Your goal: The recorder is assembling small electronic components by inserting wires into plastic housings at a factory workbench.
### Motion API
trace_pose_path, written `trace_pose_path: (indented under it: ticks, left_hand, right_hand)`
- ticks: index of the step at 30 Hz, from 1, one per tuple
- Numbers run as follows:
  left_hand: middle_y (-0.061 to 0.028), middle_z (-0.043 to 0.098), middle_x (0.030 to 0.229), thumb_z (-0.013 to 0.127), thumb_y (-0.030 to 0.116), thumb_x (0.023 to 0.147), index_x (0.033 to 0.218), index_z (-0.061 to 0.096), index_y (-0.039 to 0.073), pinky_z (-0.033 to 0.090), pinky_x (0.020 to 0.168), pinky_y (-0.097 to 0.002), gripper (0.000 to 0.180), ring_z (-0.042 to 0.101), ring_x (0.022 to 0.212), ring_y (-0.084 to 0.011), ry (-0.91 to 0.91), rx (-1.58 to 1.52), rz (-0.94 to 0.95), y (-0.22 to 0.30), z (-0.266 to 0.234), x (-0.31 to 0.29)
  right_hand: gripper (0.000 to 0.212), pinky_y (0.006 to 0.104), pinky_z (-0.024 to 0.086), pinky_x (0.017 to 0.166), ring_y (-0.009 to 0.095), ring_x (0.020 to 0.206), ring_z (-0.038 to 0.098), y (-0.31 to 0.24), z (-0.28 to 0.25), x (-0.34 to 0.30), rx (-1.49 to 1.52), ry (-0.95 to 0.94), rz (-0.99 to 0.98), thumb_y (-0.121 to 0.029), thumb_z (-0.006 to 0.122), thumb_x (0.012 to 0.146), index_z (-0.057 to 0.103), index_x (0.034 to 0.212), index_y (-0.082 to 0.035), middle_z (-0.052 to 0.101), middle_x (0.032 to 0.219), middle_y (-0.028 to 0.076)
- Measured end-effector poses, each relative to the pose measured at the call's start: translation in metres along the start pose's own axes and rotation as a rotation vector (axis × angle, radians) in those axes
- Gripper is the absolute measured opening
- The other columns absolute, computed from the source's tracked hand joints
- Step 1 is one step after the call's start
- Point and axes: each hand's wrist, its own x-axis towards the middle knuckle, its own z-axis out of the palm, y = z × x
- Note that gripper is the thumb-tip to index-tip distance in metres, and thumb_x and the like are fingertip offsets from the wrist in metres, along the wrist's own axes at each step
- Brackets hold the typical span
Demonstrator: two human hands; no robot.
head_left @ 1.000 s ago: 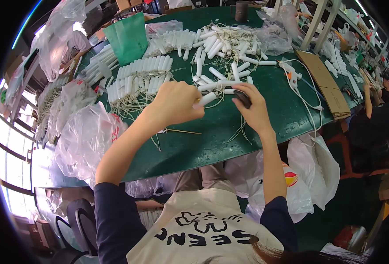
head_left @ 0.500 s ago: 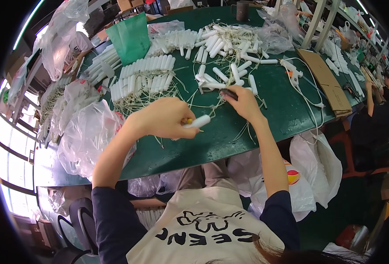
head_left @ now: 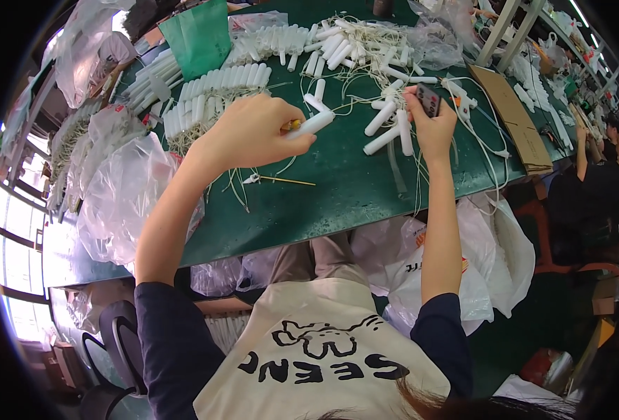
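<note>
My left hand is closed round a white tube, with a small yellow thing showing between the fingers. My right hand grips a flat dark grey block with darker round marks, its kind unclear. Close beside those right fingers, several white tubes on thin cords lie fanned out on the table; whether the fingers also pinch the cords is hidden. A thin yellowish stick with a white end rests below my left hand.
Rows of white tubes and a tangled heap cover the far part of the green table. A white glue gun with its cable and a cardboard strip lie to the right. Plastic bags crowd the left; people sit far right.
My right hand has moved right and up, and the cluster of tubes near it has shifted right too. The stick on the table has come into sight. My left hand keeps its tube.
</note>
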Motion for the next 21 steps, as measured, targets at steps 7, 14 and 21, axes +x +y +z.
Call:
trace_pose_path:
  ticks: [7,14,21]
  left_hand:
    - [-0.0081,0.047,0.049,0.061,0.033,0.083,0.076,0.062,0.0,0.035,0.046,-0.0352,0.034,0.045,0.044,-0.0182,0.052,-0.102,-0.078,0.003,0.004,0.007]
    - [0.0021,0.058,0.076,0.053,0.036,0.089,0.087,0.066,0.0,0.036,0.056,-0.0226,0.038,0.048,0.065,-0.0059,0.344,-0.518,-0.096,-0.002,-0.016,0.02]
    - [0.0015,0.051,0.074,0.051,0.034,0.094,0.109,0.058,0.0,0.031,0.06,-0.0214,0.038,0.043,0.065,-0.0083,0.55,-0.823,0.03,-0.03,-0.015,0.048]
  right_hand:
    - [0.021,0.0188,0.043,0.052,0.005,0.059,0.055,0.007,-0.035,-0.014,-0.172,-0.053,0.115,-0.01,0.066,0.085,0.066,0.104,-0.001,0.066,0.077,0.003]
    - [0.016,0.0217,0.045,0.056,0.007,0.058,0.056,-0.021,-0.042,-0.098,-0.237,0.362,0.13,-0.016,0.059,0.09,0.063,0.099,-0.002,0.065,0.075,0.003]
    - [0.024,0.0331,0.051,0.064,0.028,0.074,0.065,-0.027,-0.024,-0.183,-0.293,0.151,-0.181,-0.003,0.064,0.075,0.063,0.099,-0.005,0.065,0.088,0.012]
